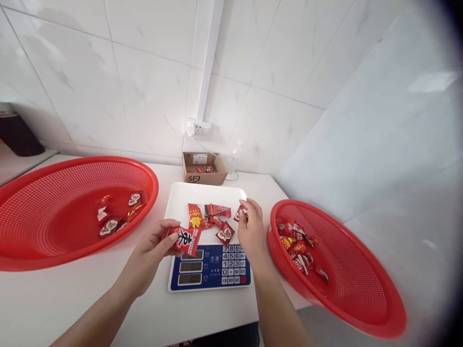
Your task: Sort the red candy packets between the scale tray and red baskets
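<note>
My left hand (pixel 154 248) pinches a red candy packet (pixel 185 240) with a large black character on it, held over the upper left of the scale's display panel. At the right side of the white weighing pan (pixel 181 195), my right hand (pixel 251 224) has its fingers closed around a small red wrapped candy (pixel 238 212), partly hidden by the fingers. Several red packets (pixel 198 215) and a small wrapped candy (pixel 225 233) lie on the pan between my hands. The digital scale's blue panel (pixel 213 270) faces me with number keys and display windows.
A large red plastic basket (pixel 83 166) with some candies stands at the left. Another red basket (pixel 361 270), holding several packets, sits tilted at the right. Behind the scale is a small cardboard box (pixel 206 178) with candies, below a wall socket (pixel 198 128). A dark container (pixel 20 132) stands far left.
</note>
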### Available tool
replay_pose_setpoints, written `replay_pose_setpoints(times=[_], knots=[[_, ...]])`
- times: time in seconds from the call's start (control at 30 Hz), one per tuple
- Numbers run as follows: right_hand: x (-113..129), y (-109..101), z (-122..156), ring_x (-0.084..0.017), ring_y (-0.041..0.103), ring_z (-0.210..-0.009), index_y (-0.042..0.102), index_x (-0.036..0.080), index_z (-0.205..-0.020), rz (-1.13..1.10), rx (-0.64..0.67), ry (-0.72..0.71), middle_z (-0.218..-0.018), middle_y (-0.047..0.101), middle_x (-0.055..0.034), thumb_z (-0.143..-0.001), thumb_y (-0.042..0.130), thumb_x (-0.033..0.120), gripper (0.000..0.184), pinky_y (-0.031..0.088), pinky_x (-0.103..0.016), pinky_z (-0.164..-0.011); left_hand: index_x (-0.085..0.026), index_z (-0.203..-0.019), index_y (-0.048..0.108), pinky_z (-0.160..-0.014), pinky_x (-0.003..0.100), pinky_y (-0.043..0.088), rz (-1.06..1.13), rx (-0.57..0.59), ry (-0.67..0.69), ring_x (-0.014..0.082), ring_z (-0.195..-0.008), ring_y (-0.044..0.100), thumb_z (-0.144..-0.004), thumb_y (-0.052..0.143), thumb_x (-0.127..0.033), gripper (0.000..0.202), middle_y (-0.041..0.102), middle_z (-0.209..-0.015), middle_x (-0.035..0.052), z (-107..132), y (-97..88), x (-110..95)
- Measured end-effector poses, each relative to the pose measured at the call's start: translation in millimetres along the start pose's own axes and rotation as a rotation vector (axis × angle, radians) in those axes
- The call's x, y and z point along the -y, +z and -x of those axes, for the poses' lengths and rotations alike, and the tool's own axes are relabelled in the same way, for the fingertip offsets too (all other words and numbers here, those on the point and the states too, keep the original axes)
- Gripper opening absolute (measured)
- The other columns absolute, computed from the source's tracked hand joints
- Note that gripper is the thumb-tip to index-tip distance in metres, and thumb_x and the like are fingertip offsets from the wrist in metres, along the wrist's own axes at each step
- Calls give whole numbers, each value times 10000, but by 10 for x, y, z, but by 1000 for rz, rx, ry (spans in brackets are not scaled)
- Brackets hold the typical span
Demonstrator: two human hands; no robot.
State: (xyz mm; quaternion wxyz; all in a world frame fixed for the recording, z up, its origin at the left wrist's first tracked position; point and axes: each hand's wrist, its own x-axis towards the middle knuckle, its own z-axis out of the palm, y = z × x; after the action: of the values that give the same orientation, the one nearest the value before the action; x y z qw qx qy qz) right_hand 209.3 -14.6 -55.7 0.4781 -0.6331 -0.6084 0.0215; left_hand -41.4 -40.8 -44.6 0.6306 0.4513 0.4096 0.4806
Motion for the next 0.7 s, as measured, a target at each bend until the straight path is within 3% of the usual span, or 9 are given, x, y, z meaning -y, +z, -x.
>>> replay_pose_setpoints(times=[0.17,0.27,0.33,0.5,0.7], knots=[[-1,-145,-6,-251,436,-1235,552,191,-1143,-37,-91,61,-1283,463,-142,-849,461,270,318,376,-450,-1037,-227,-988,586,-671,305,568,-17,0,15,159,-763,629,-797,636,-400,263,629,-867,1,-15,-18,9],[-37,-151,26,-242,536,-1136,539,195,-1163,-187,33,166,-1247,526,-133,-826,525,329,363,464,-427,-952,-229,-1037,573,-687,319,571,-28,-1,34,166,-792,619,-804,630,-388,288,607,-915,12,-12,-28,24],[-49,-118,57,-241,530,-1159,526,198,-1203,-182,141,171,-1268,539,-127,-834,515,346,398,455,-432,-966,-240,-1062,561,-707,318,570,-47,21,28,169,-828,612,-813,621,-383,293,593,-943,11,4,-28,30],[36,-160,184,-259,272,-1376,434,196,-1355,108,289,114,-1496,293,-131,-876,453,399,520,292,-465,-1094,-262,-1067,554,-730,282,557,-102,66,8,158,-861,594,-824,609,-387,278,591,-946,-3,61,-33,22],[260,-257,285,-298,28,-1424,302,315,-1437,296,616,71,-1563,113,-60,-883,408,553,611,156,-552,-1106,-269,-1045,569,-688,233,540,-141,88,0,138,-818,580,-827,610,-389,252,594,-901,-9,89,-37,15]])
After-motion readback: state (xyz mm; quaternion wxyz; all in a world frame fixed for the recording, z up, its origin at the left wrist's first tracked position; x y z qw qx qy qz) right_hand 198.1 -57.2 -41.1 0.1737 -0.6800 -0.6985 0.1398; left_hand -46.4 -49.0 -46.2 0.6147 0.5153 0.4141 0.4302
